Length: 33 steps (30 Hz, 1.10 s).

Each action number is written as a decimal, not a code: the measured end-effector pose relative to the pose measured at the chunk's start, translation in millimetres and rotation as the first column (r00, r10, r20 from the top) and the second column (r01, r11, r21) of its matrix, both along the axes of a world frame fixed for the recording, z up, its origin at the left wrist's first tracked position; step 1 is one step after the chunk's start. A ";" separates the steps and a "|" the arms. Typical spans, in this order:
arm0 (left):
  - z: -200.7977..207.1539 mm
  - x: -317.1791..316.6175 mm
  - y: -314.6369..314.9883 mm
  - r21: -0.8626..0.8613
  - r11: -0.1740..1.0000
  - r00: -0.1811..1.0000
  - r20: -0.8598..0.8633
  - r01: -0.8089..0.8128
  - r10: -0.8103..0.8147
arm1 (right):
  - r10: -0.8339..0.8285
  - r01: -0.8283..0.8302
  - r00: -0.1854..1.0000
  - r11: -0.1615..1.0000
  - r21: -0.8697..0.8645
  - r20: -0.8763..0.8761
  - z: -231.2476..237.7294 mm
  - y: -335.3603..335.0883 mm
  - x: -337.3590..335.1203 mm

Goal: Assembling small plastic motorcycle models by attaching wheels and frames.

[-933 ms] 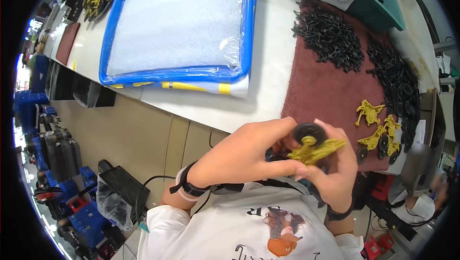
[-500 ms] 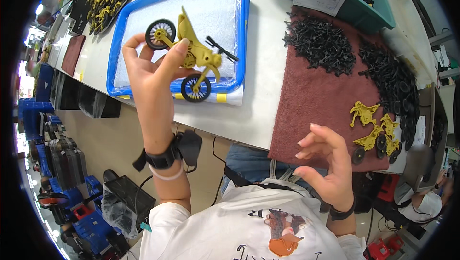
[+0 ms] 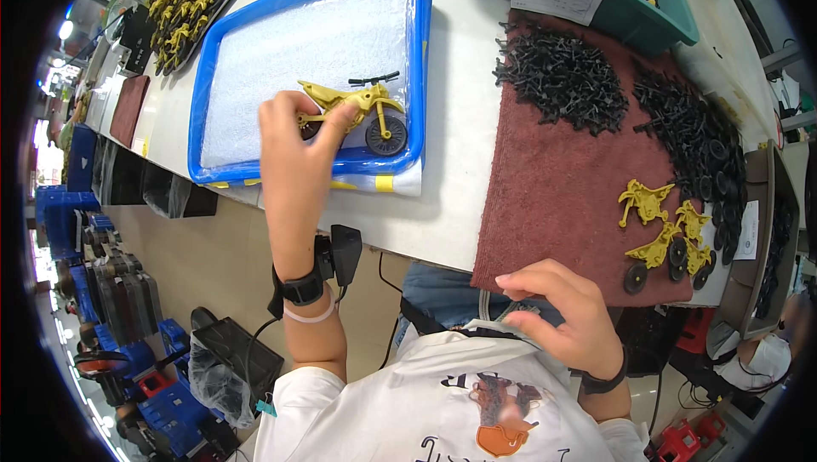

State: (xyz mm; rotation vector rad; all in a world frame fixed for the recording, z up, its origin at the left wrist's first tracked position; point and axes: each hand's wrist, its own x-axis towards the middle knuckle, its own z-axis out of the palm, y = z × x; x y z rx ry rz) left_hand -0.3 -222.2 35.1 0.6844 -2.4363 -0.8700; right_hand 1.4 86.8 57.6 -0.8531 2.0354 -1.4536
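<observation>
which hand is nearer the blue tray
Left. The left hand is over the near side of the blue tray, gripping a toy motorbike; the right hand is farther off, by the near edge of the brown cloth.

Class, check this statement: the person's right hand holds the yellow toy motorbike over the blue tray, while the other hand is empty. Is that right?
Not quite: the hand is wrong. The head view shows the left hand holding the yellow toy motorbike over the blue tray; the right hand is the empty one.
</observation>
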 end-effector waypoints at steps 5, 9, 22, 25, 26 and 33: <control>-7.4 3.3 15.6 -0.532 0.846 0.999 -0.008 0.029 -0.039 | 0.053 -0.048 0.994 0.998 0.049 -0.096 -4.4 1.0 -1.4; -4.7 2.4 34.4 -0.364 0.899 0.959 -0.053 0.242 -0.279 | 0.102 -0.093 0.984 0.993 0.068 -0.146 -4.8 -1.9 -3.5; -14.9 19.0 63.7 -0.472 0.816 0.942 0.195 0.333 -0.272 | 0.067 -0.053 0.983 0.995 0.084 -0.172 -5.2 12.7 6.0; -7.9 33.9 66.7 -0.397 0.829 0.917 0.242 0.393 -0.318 | 0.079 -0.065 0.985 0.993 0.097 -0.153 -6.1 16.4 5.6; -5.7 39.3 68.4 -0.376 0.831 0.908 0.260 0.409 -0.329 | 0.088 -0.076 0.983 0.994 0.081 -0.162 -5.8 18.3 5.5; 3.4 55.2 82.0 -0.412 0.798 0.879 0.377 0.440 -0.291 | -0.201 0.280 0.916 0.940 0.194 -0.346 13.3 81.7 -5.7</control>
